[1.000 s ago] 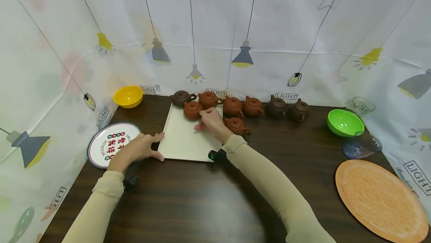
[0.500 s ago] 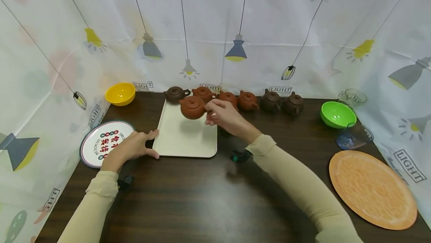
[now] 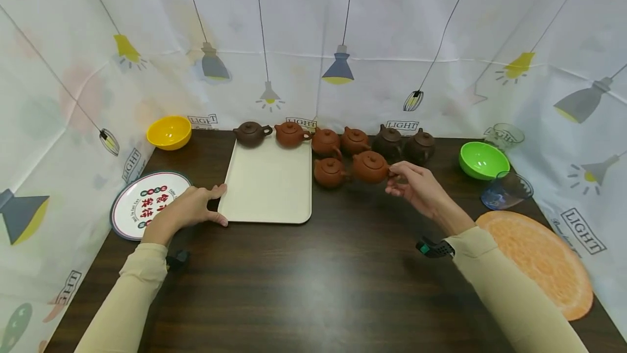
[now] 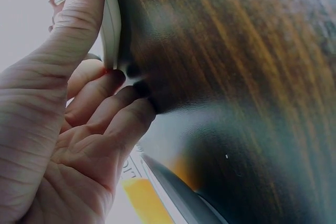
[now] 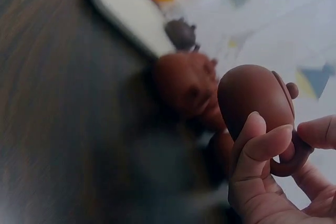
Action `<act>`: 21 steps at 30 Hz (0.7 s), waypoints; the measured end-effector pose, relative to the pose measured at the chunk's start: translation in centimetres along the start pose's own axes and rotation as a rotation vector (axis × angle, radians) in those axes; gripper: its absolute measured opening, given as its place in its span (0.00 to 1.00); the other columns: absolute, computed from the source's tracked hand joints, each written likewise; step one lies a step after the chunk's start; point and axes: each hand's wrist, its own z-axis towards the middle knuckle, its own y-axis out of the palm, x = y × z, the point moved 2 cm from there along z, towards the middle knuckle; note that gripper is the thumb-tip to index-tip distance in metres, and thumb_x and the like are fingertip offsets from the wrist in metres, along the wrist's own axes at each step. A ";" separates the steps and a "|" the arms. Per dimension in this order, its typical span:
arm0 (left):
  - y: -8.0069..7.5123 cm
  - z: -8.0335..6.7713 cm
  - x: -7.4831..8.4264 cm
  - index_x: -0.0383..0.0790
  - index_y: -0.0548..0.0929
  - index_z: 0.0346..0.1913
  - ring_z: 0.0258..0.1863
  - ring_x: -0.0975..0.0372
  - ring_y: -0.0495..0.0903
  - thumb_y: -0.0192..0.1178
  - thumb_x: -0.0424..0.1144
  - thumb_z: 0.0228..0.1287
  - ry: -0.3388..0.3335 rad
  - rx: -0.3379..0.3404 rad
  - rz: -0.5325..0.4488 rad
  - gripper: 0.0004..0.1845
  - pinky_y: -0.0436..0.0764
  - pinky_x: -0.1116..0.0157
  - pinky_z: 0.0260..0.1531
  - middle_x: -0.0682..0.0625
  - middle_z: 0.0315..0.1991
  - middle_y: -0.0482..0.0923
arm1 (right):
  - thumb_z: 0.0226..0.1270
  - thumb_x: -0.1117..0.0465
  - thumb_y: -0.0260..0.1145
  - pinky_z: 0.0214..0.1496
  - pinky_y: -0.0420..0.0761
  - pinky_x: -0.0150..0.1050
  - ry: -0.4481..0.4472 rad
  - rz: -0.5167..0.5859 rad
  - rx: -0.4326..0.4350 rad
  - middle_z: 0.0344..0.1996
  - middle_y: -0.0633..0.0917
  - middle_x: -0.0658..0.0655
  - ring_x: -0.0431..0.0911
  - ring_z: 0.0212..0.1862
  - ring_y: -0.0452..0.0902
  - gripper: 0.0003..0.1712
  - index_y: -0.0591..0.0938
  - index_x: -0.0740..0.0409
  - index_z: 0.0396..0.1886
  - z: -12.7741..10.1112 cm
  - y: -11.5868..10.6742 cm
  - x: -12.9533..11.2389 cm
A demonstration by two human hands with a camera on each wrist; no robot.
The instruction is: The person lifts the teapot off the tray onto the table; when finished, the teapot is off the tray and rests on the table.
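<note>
My right hand holds a reddish-brown teapot by its handle, with fingers and thumb curled at it in the right wrist view. This teapot appears raised, in front of the back row. My left hand touches the front left corner area of a cream tray, its thumb and index finger spread apart. The left wrist view shows the fingertips at the tray's rim. At the tray's back edge stand a dark brown teapot and a reddish one.
Right of the tray stand reddish teapots and two dark ones. A white plate and yellow bowl lie left. On the right are a green bowl, a blue glass and an orange round mat.
The right hand took the reddish teapot by its handle, lifted it off the tray and carried it right, past the tray's edge. The left hand stayed at the tray. The view shifted slightly.
</note>
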 end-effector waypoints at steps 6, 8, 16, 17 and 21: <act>0.1 0.1 -0.2 0.32 0.63 0.82 0.74 0.33 0.72 0.76 0.60 0.61 0.001 0.006 -0.001 0.56 0.75 0.38 0.72 0.27 0.75 0.68 | 0.86 0.55 0.58 0.40 0.87 0.32 0.044 0.042 0.041 0.34 0.83 0.53 0.43 0.35 0.87 0.12 0.83 0.57 0.46 1.0 -1.6 2.5; 0.2 0.2 -0.1 0.33 0.63 0.82 0.74 0.33 0.72 0.76 0.60 0.61 0.001 0.006 -0.008 0.56 0.74 0.39 0.72 0.27 0.75 0.68 | 0.86 0.55 0.58 0.40 0.86 0.33 0.072 0.025 0.046 0.35 0.83 0.53 0.42 0.34 0.85 0.12 0.82 0.57 0.47 1.4 -1.9 2.9; 0.4 0.4 -0.2 0.34 0.62 0.83 0.74 0.34 0.73 0.75 0.58 0.63 0.006 0.004 -0.017 0.54 0.74 0.40 0.74 0.29 0.76 0.69 | 0.86 0.46 0.55 0.20 0.67 0.29 0.149 -0.318 0.032 0.26 0.80 0.45 0.37 0.19 0.68 0.22 0.77 0.59 0.61 2.0 -2.7 2.6; 0.4 0.3 -0.3 0.34 0.62 0.83 0.75 0.34 0.72 0.76 0.57 0.63 0.000 0.000 -0.019 0.54 0.73 0.40 0.74 0.29 0.76 0.69 | 0.87 0.46 0.54 0.19 0.65 0.31 0.137 -0.347 0.016 0.21 0.76 0.43 0.36 0.16 0.65 0.22 0.77 0.59 0.62 2.1 -2.6 2.1; 0.3 0.3 -0.4 0.36 0.61 0.84 0.76 0.35 0.72 0.75 0.57 0.63 -0.017 -0.005 -0.021 0.54 0.72 0.40 0.75 0.30 0.77 0.67 | 0.87 0.47 0.54 0.16 0.56 0.37 0.042 -0.329 0.022 0.09 0.62 0.41 0.37 0.10 0.53 0.19 0.77 0.57 0.59 2.4 -0.8 -0.8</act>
